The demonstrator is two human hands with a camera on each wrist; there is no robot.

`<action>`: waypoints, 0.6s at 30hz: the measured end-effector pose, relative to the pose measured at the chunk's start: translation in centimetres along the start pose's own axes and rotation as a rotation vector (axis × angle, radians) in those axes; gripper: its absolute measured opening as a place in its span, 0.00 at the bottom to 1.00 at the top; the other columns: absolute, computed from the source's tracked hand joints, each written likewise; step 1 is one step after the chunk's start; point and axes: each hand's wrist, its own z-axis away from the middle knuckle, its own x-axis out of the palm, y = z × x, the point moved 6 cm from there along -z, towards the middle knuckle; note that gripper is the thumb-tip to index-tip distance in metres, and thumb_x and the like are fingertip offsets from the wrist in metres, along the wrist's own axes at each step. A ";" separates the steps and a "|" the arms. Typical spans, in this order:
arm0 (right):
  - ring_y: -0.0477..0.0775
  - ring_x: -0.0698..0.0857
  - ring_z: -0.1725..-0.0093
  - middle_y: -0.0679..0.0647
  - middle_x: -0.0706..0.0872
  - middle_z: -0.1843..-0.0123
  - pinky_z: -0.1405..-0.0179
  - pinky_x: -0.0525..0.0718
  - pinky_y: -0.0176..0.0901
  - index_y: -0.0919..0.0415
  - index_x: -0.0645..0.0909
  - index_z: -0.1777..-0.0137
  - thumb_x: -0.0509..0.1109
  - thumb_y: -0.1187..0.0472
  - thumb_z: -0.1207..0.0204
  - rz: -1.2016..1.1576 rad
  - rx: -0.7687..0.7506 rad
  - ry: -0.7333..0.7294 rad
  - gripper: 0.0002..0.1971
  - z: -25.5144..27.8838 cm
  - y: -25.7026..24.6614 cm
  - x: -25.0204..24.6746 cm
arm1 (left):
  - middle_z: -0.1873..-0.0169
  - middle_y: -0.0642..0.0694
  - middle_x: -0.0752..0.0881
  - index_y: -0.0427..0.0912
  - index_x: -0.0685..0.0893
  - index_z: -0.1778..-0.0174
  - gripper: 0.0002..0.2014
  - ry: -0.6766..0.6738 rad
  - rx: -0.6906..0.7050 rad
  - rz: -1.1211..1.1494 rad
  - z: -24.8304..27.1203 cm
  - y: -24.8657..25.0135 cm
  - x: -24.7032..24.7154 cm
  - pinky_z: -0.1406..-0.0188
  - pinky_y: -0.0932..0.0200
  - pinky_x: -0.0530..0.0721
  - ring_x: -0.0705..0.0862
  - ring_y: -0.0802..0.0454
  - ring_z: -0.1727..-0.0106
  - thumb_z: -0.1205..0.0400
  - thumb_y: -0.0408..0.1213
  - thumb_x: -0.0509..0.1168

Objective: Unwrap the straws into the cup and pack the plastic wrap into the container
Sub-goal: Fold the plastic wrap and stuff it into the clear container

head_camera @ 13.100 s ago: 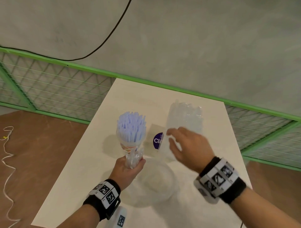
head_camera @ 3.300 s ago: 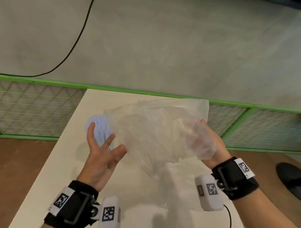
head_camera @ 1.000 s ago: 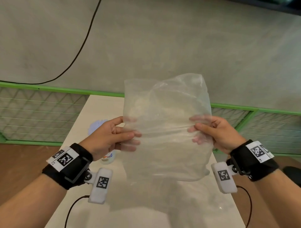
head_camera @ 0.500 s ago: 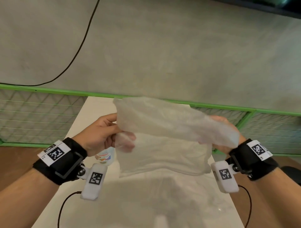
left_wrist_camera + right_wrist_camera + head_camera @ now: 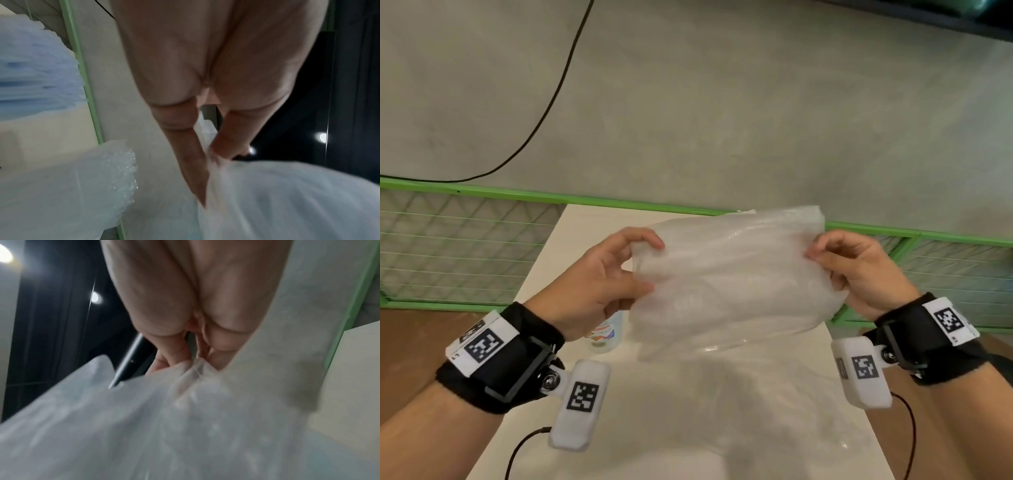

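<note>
I hold the clear plastic wrap (image 5: pixel 732 284) in the air over the table, folded over into a wide band. My left hand (image 5: pixel 654 265) pinches its left edge between thumb and fingers, and my right hand (image 5: pixel 822 260) pinches its right edge. The wrist views show the same pinches: left hand (image 5: pixel 207 155) on the wrap (image 5: pixel 287 194), right hand (image 5: pixel 191 366) on the wrap (image 5: pixel 144 426). The cup (image 5: pixel 604 334) stands below my left hand, mostly hidden. Its pale blue straws (image 5: pixel 30 73) show in the left wrist view. The container is not clearly visible.
The white table (image 5: pixel 585 226) runs away from me to a green mesh fence (image 5: pixel 465 240) and a grey wall. A crinkled clear plastic piece (image 5: pixel 82 186) lies under my left hand. Brown floor lies on both sides of the table.
The wrap's upper half has come down over the lower half, so the tall sheet is now a shorter folded band. Both hands have shifted their pinch to the folded edges.
</note>
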 end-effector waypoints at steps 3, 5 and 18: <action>0.37 0.80 0.74 0.46 0.93 0.55 0.76 0.74 0.23 0.54 0.93 0.62 0.60 0.77 0.20 0.024 0.016 0.020 0.24 0.4 0.1 0.4 | 0.55 0.44 0.81 0.38 0.86 0.51 0.12 0.078 -0.021 0.067 0.1 -0.2 -0.3 0.78 0.70 0.80 0.83 0.58 0.74 0.22 0.20 0.61; 0.41 0.83 0.68 0.48 0.91 0.45 0.71 0.79 0.26 0.54 0.90 0.41 0.63 0.68 0.20 -0.049 0.056 -0.043 0.16 0.7 0.1 0.8 | 0.58 0.41 0.82 0.40 0.88 0.45 0.13 0.088 -0.036 0.105 0.1 -0.4 -0.1 0.74 0.69 0.83 0.85 0.57 0.71 0.24 0.30 0.65; 0.48 0.91 0.53 0.47 0.75 0.21 0.64 0.88 0.33 0.47 0.69 0.21 0.66 0.77 0.30 -0.168 -0.034 -0.133 0.39 1.0 -2.2 1.0 | 0.28 0.57 0.78 0.62 0.70 0.24 0.49 -0.035 0.124 -0.072 0.7 1.2 0.5 0.51 0.43 0.90 0.89 0.41 0.47 0.39 0.28 0.82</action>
